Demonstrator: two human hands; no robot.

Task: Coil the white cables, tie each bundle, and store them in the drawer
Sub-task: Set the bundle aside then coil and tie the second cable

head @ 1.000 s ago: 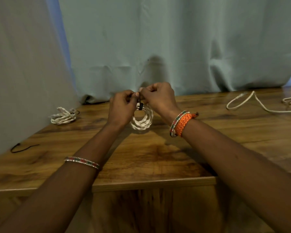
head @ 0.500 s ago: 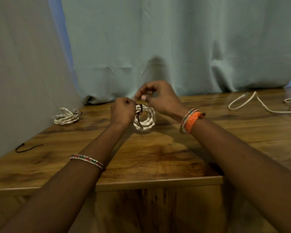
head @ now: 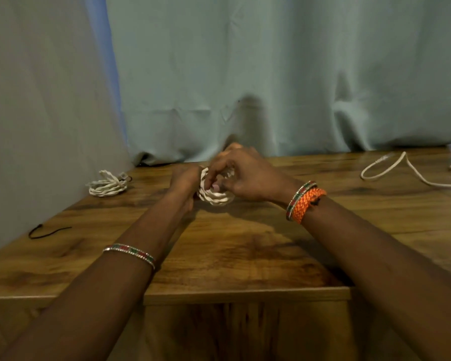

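A coiled white cable bundle sits between my hands at the middle of the wooden table. My left hand grips its left side with curled fingers. My right hand reaches over the coil from the right, fingers curled into its middle; the black tie it was working is hidden under the fingers. A second coiled white bundle lies tied at the far left. A loose white cable lies uncoiled at the far right.
A thin black tie lies near the table's left edge. Grey-green curtains hang behind the table and along the left. The table's front edge and the wooden front panel are below my forearms.
Both hands have lowered the coil toward the table. My right hand moved from pinching the black tie at the top to reaching over and into the coil.
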